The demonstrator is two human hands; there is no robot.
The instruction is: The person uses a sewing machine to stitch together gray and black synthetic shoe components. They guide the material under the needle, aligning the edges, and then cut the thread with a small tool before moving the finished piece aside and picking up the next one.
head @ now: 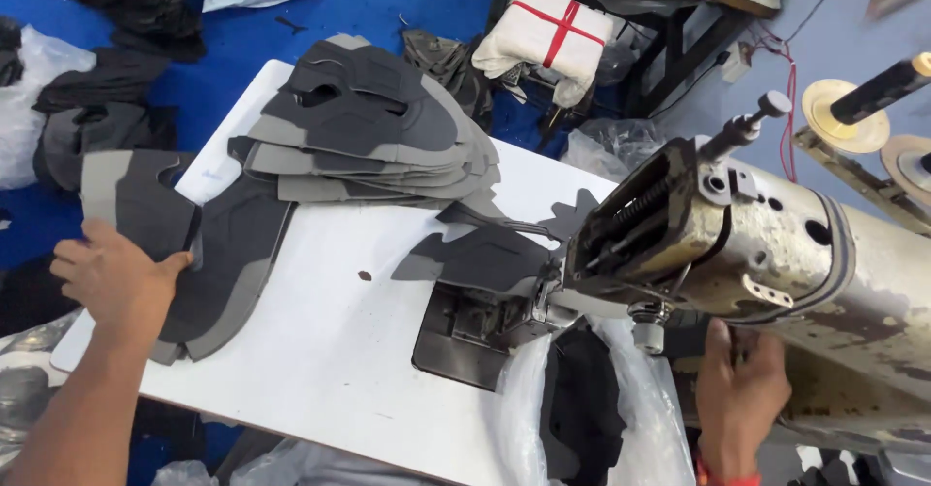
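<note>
Cut piece: I saw a grey-and-black shoe-upper panel (228, 273) lying flat near the left edge of the white tabletop (330, 360).
Left hand: my left hand (114, 277) lay open, palm down, fingers spread on that panel's left part.
Right hand: my right hand (739, 384) reached under the head of the sewing machine (776, 253); I could not tell whether it was gripping anything.
Under the needle: another dark panel (480, 258) sat there.
Stack: a pile of similar panels (369, 132) sat at the tabletop's far side.
Floor: blue (388, 1), with a white bundle tied in red (545, 30).
</note>
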